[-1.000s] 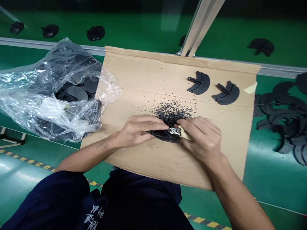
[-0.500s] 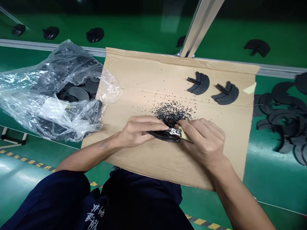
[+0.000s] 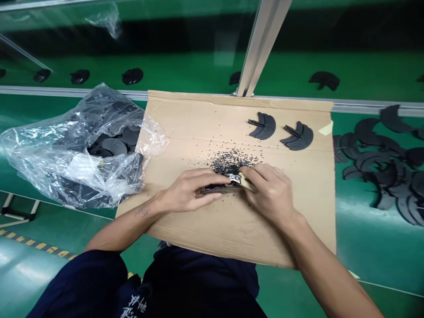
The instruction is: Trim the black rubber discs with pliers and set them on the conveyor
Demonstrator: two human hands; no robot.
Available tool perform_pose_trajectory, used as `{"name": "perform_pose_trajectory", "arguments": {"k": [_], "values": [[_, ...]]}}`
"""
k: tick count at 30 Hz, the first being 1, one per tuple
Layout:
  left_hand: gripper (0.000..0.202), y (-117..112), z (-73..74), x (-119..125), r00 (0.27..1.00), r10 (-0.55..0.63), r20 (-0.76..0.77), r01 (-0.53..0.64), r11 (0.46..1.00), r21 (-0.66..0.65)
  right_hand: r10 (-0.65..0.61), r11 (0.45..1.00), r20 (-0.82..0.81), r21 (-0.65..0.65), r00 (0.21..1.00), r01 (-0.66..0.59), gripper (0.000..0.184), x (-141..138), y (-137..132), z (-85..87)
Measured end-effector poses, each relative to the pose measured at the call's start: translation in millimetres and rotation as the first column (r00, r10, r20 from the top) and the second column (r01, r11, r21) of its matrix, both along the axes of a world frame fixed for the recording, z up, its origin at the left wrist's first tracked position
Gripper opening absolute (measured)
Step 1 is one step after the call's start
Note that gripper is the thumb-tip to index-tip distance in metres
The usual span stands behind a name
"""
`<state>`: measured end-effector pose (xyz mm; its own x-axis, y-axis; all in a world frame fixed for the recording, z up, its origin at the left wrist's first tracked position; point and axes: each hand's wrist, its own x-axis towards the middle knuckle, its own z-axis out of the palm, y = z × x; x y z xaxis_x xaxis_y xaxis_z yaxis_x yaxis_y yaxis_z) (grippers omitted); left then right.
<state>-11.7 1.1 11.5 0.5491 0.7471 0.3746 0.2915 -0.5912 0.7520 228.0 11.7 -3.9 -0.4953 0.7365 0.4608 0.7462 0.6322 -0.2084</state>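
My left hand [image 3: 187, 190] pinches a black plastic part [image 3: 215, 188] between thumb and fingers, tilted a little above the cardboard. My right hand [image 3: 271, 187] is closed round the pale yellow handles of small nippers [image 3: 235, 178]. Their metal head lies against the upper edge of the part, by my left fingertips; whether the jaws are closed cannot be made out. Just beyond both hands spreads a heap of tiny black clippings [image 3: 228, 160]. All of this is over a brown cardboard sheet [image 3: 185, 227].
Two curved black parts with stems, one [image 3: 265, 126] left of the other [image 3: 300, 137], lie on the cardboard's far right. A clear plastic bag [image 3: 43, 150] of black discs sits at left. Many curved parts [image 3: 374, 154] are piled at right. A metal post [image 3: 265, 48] rises behind.
The view has shifted, so the table sits lower and further left. The black part has turned in my left hand, showing more of its edge. Both hands keep their holds.
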Motion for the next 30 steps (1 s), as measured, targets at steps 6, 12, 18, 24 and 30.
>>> {"name": "perform_pose_trajectory", "arguments": {"k": [6, 12, 18, 24, 30], "values": [[0.023, -1, 0.7, 3, 0.99, 0.138, 0.015, -0.138, 0.989, -0.051, -0.002, 1.0, -0.011, 0.016, 1.0, 0.002, 0.018, 2, 0, 1.1], [0.054, 20, 20.3, -24, 0.984, 0.173, -0.043, -0.178, 0.93, -0.321, -0.006, 1.0, -0.066, 0.014, 0.998, 0.007, 0.017, 6, 0, 0.8], [0.061, 121, 55.8, -52, 0.895, 0.339, -0.291, -0.323, 0.941, 0.104, -0.008, 0.999, -0.09, -0.045, 0.996, 0.004, 0.014, 4, -3, 0.4], [0.048, 217, 52.2, -50, 0.466, 0.458, -0.757, -0.387, 0.875, 0.291, -0.025, 0.994, -0.062, -0.106, 0.998, 0.019, 0.015, 6, -7, -1.9], [0.032, 262, 31.2, -14, 0.496, 0.44, -0.748, -0.449, 0.868, 0.213, -0.045, 0.986, -0.029, -0.162, 0.999, 0.04, 0.017, 6, -10, -2.2]]}}
